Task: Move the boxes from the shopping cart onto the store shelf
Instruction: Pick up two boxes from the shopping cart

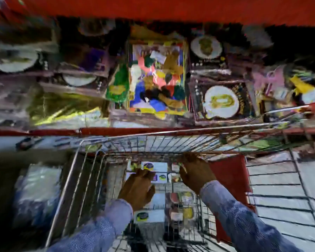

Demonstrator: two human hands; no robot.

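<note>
Both hands [137,190] [195,174] reach into the cart [76,179], fingers spread over light, stiff boxes [155,168]; grip the sides.

White boxes [154,171] with dark oval logos lie flat in the wire cart [91,179]; shelf [116,131] edge red.

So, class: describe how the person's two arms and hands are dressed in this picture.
Both arms wear long sleeves of light blue, denim-like fabric with a fine ribbed or striped weave, ending in cuffs at the wrists. The left hand and right hand are bare: no gloves. Any rings or watch cannot be made out in the blur.
</note>
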